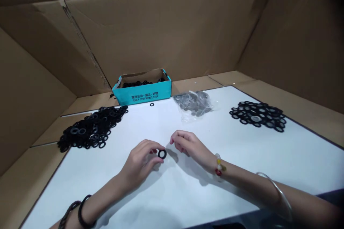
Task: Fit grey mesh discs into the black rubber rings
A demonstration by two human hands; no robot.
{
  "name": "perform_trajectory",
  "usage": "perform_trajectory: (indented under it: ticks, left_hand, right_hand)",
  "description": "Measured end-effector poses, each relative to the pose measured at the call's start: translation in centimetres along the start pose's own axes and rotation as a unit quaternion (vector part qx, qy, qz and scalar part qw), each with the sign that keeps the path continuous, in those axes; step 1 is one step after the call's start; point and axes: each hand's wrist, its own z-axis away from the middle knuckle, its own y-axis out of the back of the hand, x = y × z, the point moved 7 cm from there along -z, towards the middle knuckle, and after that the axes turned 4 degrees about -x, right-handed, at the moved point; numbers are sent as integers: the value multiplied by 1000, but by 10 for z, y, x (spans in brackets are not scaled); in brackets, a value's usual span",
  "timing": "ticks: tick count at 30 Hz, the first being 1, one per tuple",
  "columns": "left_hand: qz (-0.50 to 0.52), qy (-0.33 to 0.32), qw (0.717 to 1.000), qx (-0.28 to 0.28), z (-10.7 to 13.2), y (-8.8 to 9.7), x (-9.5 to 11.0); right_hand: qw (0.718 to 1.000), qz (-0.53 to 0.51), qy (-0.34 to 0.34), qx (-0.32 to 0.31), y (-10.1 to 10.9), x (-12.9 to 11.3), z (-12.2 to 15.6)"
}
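Black ring point(162, 154) is pinched at its edge by the left grip point(141, 161), which is almost closed on it, above the white surface point(134, 125). The right grip point(189, 146) is half curled and holds nothing that I can see; it is just beside the ring, at 3 o'clock. At 10 o'clock lies a heap of black rings point(92, 128), and at 2 o'clock a flatter spread of rings point(256, 116). At 12 o'clock is one loose ring point(152, 104), then a teal box point(142, 96) with more rings inside. At 1 o'clock is a clear bag of grey rings point(193, 103). Cardboard walls point(150, 25) stand behind everything.
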Motion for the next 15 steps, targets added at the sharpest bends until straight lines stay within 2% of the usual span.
perform_trajectory:
  ticks: [3,6,11,15]
  left_hand:
    - [9,-15,999,28,2,1,9]
    - [12,9,999,52,5,0,7]
    - [54,69,994,62,12,-5,-3]
    - [8,41,993,109,11,3,6]
  right_hand:
    - [998,-1,3,-67,-10,7,7]
    - [991,-25,-4,-129,-20,12,12]
    - [989,-35,-26,-144,-21,19,12]
    - [987,-55,-26,-145,-22,16,15]
